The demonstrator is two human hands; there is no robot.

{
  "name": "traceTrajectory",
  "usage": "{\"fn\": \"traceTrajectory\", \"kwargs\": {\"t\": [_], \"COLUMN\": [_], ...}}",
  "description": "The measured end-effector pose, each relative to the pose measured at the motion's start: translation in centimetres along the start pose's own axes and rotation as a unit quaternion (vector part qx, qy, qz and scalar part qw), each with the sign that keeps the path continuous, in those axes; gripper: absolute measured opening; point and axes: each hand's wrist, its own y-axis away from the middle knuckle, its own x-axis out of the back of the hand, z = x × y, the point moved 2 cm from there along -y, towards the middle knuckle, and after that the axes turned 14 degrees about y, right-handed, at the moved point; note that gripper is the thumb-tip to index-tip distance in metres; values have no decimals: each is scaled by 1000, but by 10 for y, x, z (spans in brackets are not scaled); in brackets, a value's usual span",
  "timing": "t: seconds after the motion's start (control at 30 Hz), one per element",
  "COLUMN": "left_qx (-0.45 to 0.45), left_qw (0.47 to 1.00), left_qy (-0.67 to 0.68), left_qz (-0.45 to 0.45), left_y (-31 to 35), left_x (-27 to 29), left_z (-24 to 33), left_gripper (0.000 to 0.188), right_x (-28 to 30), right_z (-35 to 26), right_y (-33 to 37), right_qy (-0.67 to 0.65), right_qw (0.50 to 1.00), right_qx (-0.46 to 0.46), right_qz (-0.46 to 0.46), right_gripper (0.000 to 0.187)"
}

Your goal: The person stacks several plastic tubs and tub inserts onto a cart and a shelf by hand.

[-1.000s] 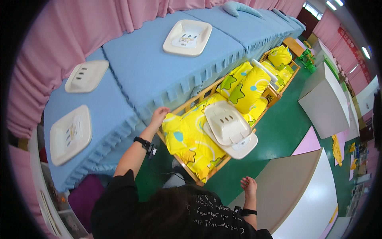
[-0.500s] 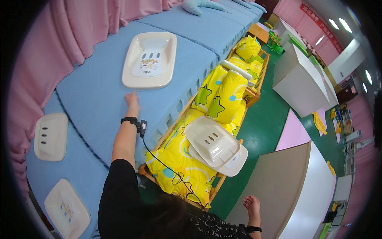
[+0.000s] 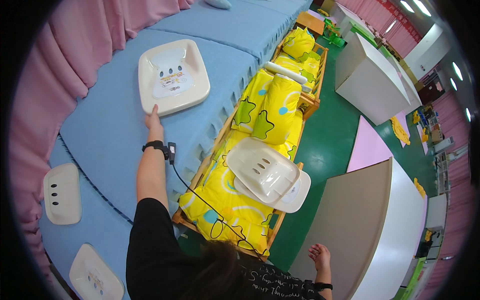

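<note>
Cream plastic tray (image 3: 172,77), the one with three oval holes and a printed panel, is what the left hand (image 3: 153,120) is on right now. One digit, probably the thumb, sits over the near-left corner of its rim. The other fingers are mostly hidden, so I honestly can't tell if it's a proper pinch or just contact. Right hand (image 3: 320,256) is way off on the other side, empty, fingers loosely curled, touching nothing.

So the big thing spatially: the tray lies straight out ahead of the left hand, along the line of that stretched forearm, and well apart from the right. Left is the nearer hand by a mile. The long axis looks to run away from the person, roughly in line with that arm, but the outline's close to square and the fisheye bends stuff, so grain of salt. The holes line up crossways.

Further out, the tray is over the blue cover (image 3: 225,65), with two similar trays near the left edge. Between the hands there's a wooden cot (image 3: 278,225) with yellow bedding (image 3: 192,200) and two more trays, one overlapping the other. Pink curtain (image 3: 75,65) on the far left, white cabinet (image 3: 350,215) beside the right hand.
</note>
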Motion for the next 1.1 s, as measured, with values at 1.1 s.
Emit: {"fn": "traceTrajectory", "kwargs": {"t": [1.1], "left_qx": [-172], "left_qw": [936], "left_qy": [243], "left_qz": [190], "left_y": [945], "left_x": [469], "left_z": [242], "left_gripper": [54], "right_x": [-196], "right_z": [14], "right_y": [71], "right_qy": [295], "right_qw": [568], "right_qx": [8], "right_qz": [-768], "right_gripper": [56]}}
